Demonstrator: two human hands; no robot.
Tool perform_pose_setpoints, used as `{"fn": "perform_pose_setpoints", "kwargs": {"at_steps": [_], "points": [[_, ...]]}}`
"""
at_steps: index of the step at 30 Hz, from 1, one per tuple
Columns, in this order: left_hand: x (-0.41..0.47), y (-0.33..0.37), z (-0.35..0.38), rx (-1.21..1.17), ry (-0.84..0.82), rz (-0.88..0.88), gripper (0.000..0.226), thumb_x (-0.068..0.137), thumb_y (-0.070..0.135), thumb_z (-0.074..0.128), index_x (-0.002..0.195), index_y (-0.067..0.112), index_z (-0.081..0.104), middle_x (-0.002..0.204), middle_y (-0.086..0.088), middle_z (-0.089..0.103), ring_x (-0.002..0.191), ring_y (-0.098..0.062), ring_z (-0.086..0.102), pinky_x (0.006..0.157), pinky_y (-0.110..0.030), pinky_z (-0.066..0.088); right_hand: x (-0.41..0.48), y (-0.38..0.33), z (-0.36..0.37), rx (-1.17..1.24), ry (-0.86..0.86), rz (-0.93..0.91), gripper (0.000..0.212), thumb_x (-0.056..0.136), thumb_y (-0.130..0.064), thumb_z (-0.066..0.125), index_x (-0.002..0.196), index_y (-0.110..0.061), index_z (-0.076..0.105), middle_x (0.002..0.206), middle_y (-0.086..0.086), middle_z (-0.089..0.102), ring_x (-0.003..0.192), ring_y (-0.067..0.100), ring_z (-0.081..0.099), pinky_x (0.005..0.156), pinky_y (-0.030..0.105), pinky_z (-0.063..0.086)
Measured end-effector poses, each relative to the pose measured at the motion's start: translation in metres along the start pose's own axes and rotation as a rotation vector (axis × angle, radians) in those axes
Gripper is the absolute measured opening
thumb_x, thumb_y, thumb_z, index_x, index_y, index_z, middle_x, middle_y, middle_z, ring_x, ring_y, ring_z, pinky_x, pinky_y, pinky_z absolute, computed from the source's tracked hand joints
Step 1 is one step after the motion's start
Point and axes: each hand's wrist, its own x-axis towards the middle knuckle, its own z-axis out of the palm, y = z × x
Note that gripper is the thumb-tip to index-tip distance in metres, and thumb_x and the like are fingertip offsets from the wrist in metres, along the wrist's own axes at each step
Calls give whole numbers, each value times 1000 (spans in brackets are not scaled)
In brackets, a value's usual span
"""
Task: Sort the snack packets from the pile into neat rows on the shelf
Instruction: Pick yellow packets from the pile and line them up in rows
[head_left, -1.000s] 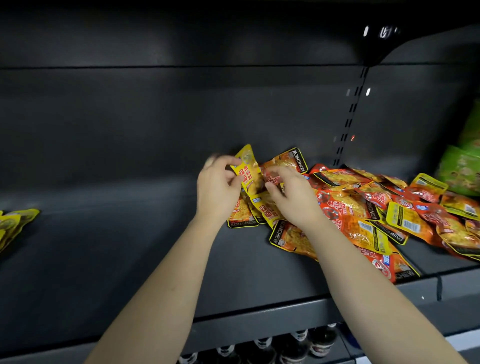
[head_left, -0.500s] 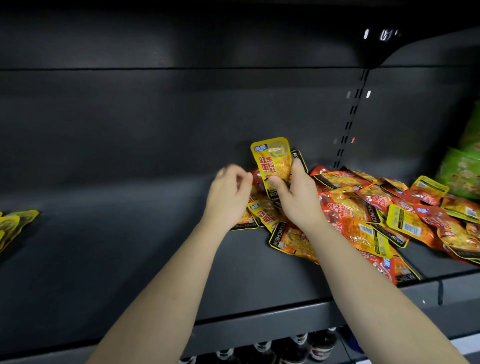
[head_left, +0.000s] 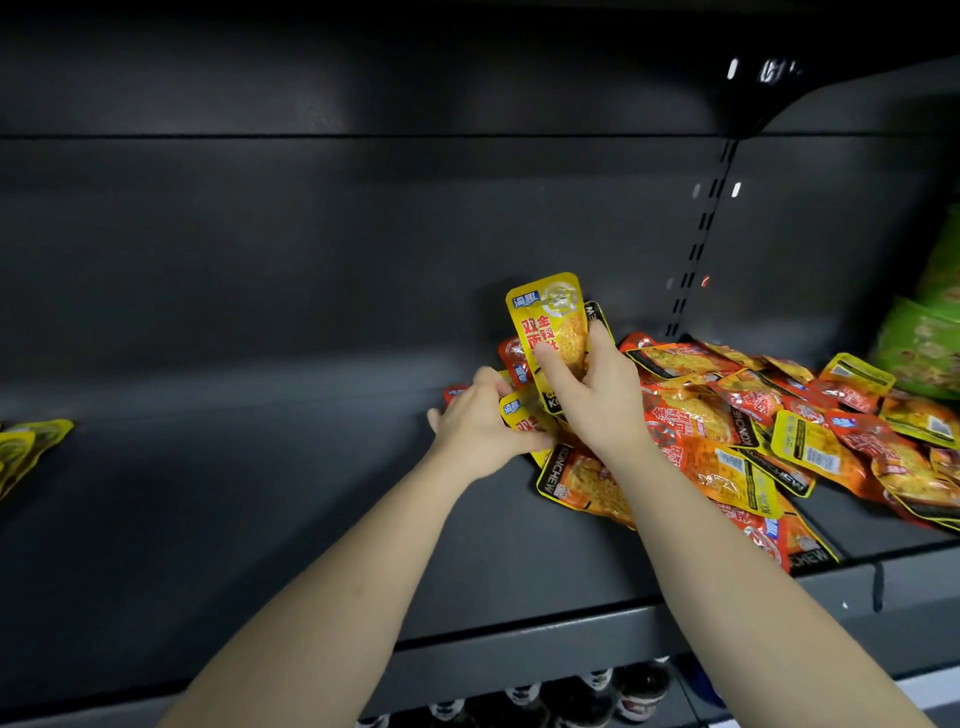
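A pile of yellow and orange-red snack packets (head_left: 737, 431) lies on the right half of the dark shelf (head_left: 260, 519). My right hand (head_left: 597, 400) holds a small stack of yellow packets (head_left: 550, 322) upright above the pile's left edge, thumb on the front one. My left hand (head_left: 478, 426) is just left of it, fingers curled round another yellow packet (head_left: 519, 413) at the pile's edge. A few yellow packets (head_left: 26, 452) lie at the shelf's far left.
Green snack bags (head_left: 919, 343) stand at the far right of the shelf. A slotted upright (head_left: 696, 244) runs down the back wall. Bottles (head_left: 571, 701) stand on the level below. The shelf's front lip (head_left: 519, 654) runs across near my forearms.
My right hand has lifted the yellow packets upright out of the pile. My left hand has dropped lower and taken hold of another yellow packet at the pile's edge.
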Motion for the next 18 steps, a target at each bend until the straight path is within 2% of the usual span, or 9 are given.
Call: {"fn": "perform_pose_setpoints", "kwargs": {"at_steps": [2,4,6,8,10,14,16,18], "points": [[2,-3,2,-125,-24,-6,62,62,43,83,105,28,41,96,13,58,100,-17,53,98,-46,39,0,-1,0,19,7,-4,39,90,-51,56,85,-13,47,62,-3,54,53,10,52,54,31,44],[2,-4,2,-242,-3,-11,65,57,36,85,105,30,41,94,11,59,97,-18,60,89,-46,49,-1,-2,-1,29,19,-12,40,90,-53,55,85,-14,48,63,-5,55,55,8,53,55,30,45],[3,-4,-2,-315,62,-7,65,61,25,84,109,30,41,95,6,60,90,-17,62,80,-42,55,-2,-2,-1,49,22,-13,38,90,-53,55,86,-15,49,67,-5,58,59,7,54,58,32,47],[3,-5,-9,-345,122,8,61,68,18,80,113,29,41,97,5,60,90,-14,61,77,-36,54,-2,-3,-2,77,-15,-16,38,90,-53,56,90,-15,53,74,-2,62,63,9,57,63,37,50],[3,-7,-15,-343,164,20,57,70,14,76,115,27,42,97,6,59,92,-15,60,78,-35,53,-2,-3,-2,99,-71,-28,37,89,-50,60,91,-13,54,77,4,64,67,18,58,65,41,49],[3,-13,-30,-376,188,13,59,64,7,73,114,21,45,92,2,63,83,-15,65,68,-30,57,-5,-9,-2,109,-95,-66,30,86,-40,67,82,-15,50,71,5,60,58,17,51,59,39,43],[2,-17,-43,-390,215,18,60,56,11,69,111,21,45,87,0,65,78,-19,67,66,-39,60,-5,-13,-3,103,-100,-93,20,87,-38,67,91,-24,53,76,-4,64,63,11,57,61,34,46],[0,-24,-58,-306,258,28,55,56,16,67,107,24,48,84,6,66,78,-20,67,69,-43,58,-4,-18,-3,69,-120,-113,20,89,-40,64,100,-26,54,81,-7,66,70,12,62,65,34,49]]}}
